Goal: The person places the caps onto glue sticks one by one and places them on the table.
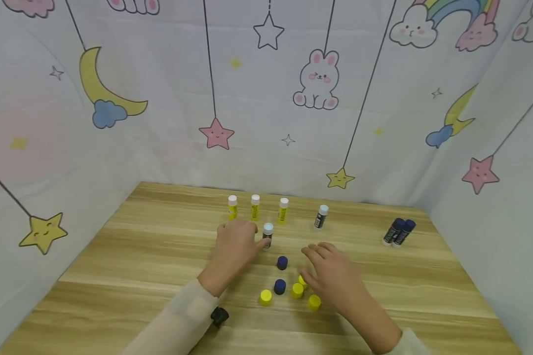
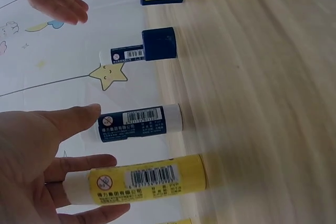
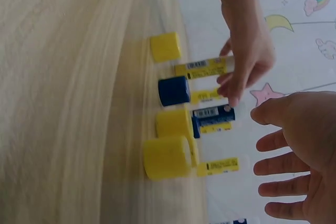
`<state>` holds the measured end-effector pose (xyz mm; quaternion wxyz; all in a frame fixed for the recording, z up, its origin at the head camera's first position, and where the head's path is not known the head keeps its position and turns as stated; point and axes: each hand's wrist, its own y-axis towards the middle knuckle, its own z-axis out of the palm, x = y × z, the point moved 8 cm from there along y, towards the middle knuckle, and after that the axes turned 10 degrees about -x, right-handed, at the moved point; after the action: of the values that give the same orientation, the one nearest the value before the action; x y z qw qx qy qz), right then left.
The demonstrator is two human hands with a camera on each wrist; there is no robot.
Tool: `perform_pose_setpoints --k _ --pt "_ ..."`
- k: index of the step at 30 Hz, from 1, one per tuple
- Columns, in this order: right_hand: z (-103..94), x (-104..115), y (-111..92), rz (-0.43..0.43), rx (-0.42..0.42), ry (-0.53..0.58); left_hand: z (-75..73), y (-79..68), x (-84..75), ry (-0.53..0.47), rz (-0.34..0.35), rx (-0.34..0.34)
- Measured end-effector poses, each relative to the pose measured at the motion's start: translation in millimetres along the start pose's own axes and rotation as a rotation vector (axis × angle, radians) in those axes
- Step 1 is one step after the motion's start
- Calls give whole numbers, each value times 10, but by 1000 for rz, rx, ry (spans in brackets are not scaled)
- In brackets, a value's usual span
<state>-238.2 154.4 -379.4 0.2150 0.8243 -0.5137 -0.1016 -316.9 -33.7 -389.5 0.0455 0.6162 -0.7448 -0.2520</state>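
My left hand [image 1: 240,244] is over a yellow glue stick [image 2: 152,181], which the hand hides in the head view. In the left wrist view its fingers extend behind this upright stick, and the straight thumb is apart from it, at the white top of a dark blue glue stick [image 2: 134,124]. My right hand [image 1: 335,273] hovers with spread fingers and holds nothing. Below and beside it are yellow caps [image 1: 297,291] and two dark blue caps [image 1: 280,286].
Three yellow glue sticks [image 1: 255,208] stand in a row at the back, with another uncapped dark blue glue stick [image 1: 321,218] to their right. Two capped dark glue sticks [image 1: 399,232] stand together at the right of the wooden table [image 1: 129,296]. A printed curtain [image 1: 173,98] hangs behind.
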Motion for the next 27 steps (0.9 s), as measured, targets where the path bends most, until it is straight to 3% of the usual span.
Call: perform_pose_setpoints --k 8,13,20,27 --pt "139 189 -14 -64 22 65 65 78 -55 33 -43 30" --pt "179 259 -30 -114 -8 74 48 118 -133 72 -19 1" --pt "260 346 -51 -132 23 109 42 162 -194 94 12 -37" --pt "281 418 -73 -174 4 90 70 183 -237 58 31 -22"
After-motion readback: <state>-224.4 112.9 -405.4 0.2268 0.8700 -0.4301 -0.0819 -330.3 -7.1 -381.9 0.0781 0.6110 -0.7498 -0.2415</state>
